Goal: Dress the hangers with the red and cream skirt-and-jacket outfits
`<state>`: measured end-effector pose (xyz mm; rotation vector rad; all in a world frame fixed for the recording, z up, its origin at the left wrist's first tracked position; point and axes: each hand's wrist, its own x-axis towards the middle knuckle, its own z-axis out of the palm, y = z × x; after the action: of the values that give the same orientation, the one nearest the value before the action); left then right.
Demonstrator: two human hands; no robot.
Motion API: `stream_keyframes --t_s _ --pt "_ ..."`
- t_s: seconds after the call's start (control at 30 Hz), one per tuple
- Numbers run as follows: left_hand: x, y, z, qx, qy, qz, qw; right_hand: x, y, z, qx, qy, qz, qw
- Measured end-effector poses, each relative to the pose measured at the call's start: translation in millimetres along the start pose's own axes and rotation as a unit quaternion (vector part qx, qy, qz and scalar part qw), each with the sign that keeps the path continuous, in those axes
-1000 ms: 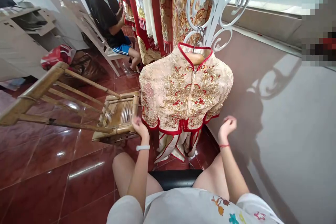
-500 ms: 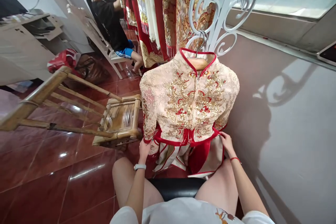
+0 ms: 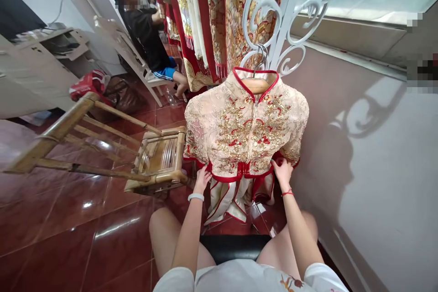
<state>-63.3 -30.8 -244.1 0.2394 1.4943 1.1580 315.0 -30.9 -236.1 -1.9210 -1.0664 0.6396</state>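
A cream embroidered jacket (image 3: pixel 244 130) with gold and red motifs and red trim hangs on a wooden hanger (image 3: pixel 256 85) from a white scrolled metal stand (image 3: pixel 273 32). A matching skirt (image 3: pixel 232 196) with red stripes hangs below it. My left hand (image 3: pixel 202 177) pinches the jacket's red hem at its lower left. My right hand (image 3: pixel 282 169) grips the hem at its lower right. I sit on a black stool (image 3: pixel 234 246), knees either side of the skirt.
A bamboo chair (image 3: pixel 102 146) lies tipped on the red tiled floor at left. Another person (image 3: pixel 147 41) sits on a white chair behind, beside hanging red and gold garments (image 3: pixel 205 18). A grey wall (image 3: pixel 376 169) runs along the right. A red bag (image 3: pixel 87 84) sits at far left.
My hands, earlier raised and apart from the cloth, dropped to the skirt's sides, then moved up and inward onto the jacket's red hem. The skirt has fallen back narrower.
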Motion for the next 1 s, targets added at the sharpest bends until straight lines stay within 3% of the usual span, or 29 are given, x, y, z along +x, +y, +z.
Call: stream_keyframes --t_s 0.07,0.17,0.27,0.33,0.47,0.6,0.73,0.87,0.93,1.0 --pt "-9.5 -10.7 0.1 -0.001 -0.006 -0.027 1.0 -4.9 -0.7 7.8 0.024 0.01 0.029 0.999" --pt "-18.5 -21.0 1.2 0.003 -0.018 -0.026 0.999 -8.2 -2.1 21.2 0.085 -0.042 0.06 0.994" --pt "-14.6 -14.4 5.0 0.022 -0.025 0.003 0.999 -2.2 -5.0 29.0 0.135 -0.095 0.067 0.984" --pt "-7.7 -3.7 6.0 0.046 -0.023 0.026 0.998 3.3 -6.1 30.0 0.154 -0.095 0.063 0.982" --pt "-1.7 7.3 -5.2 0.111 0.029 0.099 0.988 1.9 1.1 29.3 0.165 -0.053 0.044 0.984" --pt "-15.6 -14.8 -19.5 0.176 0.116 0.173 0.962 -11.1 14.1 38.8 0.149 -0.006 0.049 0.988" --pt "-21.4 -34.5 -11.9 0.21 0.151 0.213 0.942 -11.5 13.1 48.1 0.103 0.026 0.061 0.992" --pt "-17.2 -28.7 -10.7 0.236 0.168 0.229 0.929 -29.4 4.3 43.9 0.068 0.08 0.061 0.993" --pt "-25.3 -29.4 -16.9 0.245 0.203 0.229 0.92 -51.1 -3.0 46.6 0.052 0.129 0.03 0.99" --pt "-42.0 -35.2 -18.9 0.249 0.246 0.237 0.906 -72.4 -17.5 59.0 0.011 0.115 -0.072 0.991"
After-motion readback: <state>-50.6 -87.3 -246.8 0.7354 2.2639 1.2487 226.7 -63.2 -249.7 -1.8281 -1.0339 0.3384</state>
